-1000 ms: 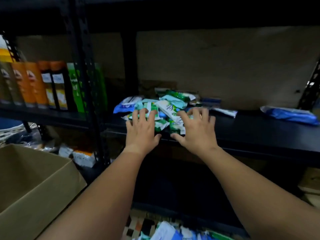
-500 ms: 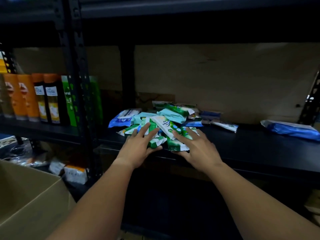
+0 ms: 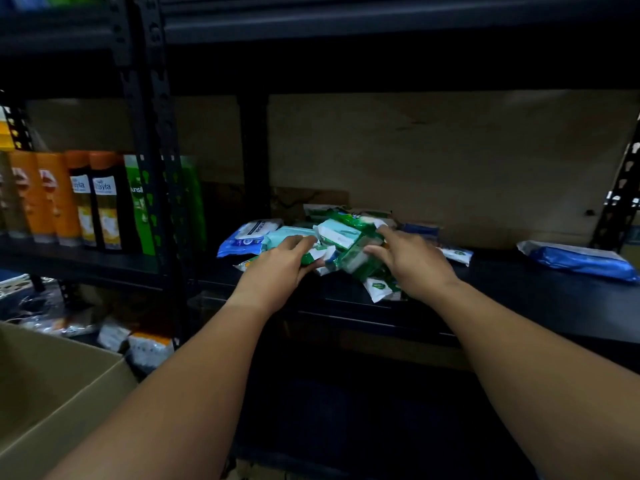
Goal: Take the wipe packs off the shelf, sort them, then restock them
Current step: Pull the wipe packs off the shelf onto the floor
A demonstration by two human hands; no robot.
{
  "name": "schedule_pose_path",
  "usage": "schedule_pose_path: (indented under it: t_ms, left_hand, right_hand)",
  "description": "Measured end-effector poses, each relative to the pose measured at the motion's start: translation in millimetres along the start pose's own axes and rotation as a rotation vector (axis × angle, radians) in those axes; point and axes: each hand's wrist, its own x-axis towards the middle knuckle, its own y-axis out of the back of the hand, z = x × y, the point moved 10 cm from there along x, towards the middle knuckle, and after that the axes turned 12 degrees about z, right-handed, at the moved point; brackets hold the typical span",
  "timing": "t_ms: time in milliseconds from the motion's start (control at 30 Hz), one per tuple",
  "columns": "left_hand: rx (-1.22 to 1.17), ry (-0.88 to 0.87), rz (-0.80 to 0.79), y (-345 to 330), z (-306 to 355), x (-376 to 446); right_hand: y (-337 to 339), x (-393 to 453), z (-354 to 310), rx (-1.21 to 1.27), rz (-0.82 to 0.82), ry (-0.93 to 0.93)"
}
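1. Shelf [image 3: 519,292]: black metal, carrying the goods listed below.
2. Pile of wipe packs [image 3: 343,237]: green, teal and white packs heaped loosely at the middle of the shelf, near its front edge.
3. Left hand [image 3: 277,268]: at the left side of the pile, fingers curled round the packs there, gripping them.
4. Right hand [image 3: 412,261]: at the right side of the pile, fingers bent over the packs and thumb under them, gripping them.
5. Small white-and-green pack [image 3: 381,287]: lying on the shelf just below the right hand.
6. Blue-and-white pack [image 3: 247,235]: at the left edge of the pile, touching it.
7. Large blue pack [image 3: 581,259]: flat on the shelf, well apart to the right.
8. Bottles [image 3: 86,202]: orange, black and green, upright in a row on the neighbouring shelf to the left.
9. Cardboard box [image 3: 52,393]: open, at lower left.
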Motion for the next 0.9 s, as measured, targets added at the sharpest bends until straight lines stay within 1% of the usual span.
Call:
schedule_pose_path:
  t_ms: [300, 567, 767, 833, 900]
  left_hand:
    - [0.034, 0.02, 0.061, 27, 3, -12]
    - [0.058, -0.009, 0.157, 63, 18, -32]
    - [0.109, -0.027, 0.263, 85, 36, -55]
    - [0.094, -0.03, 0.302, 86, 41, -76]
    - [0.069, -0.044, 0.289, 75, 44, -107]
  right_hand:
    - [47, -8, 10, -0.035, 0.118, -0.046]
    - [85, -32, 6, -0.18, 0.211, 0.006]
    - [106, -58, -33, -0.248, 0.296, 0.131]
    - [95, -76, -45, -0.263, 0.314, 0.191]
    - [81, -101, -56, -0.238, 0.376, 0.246]
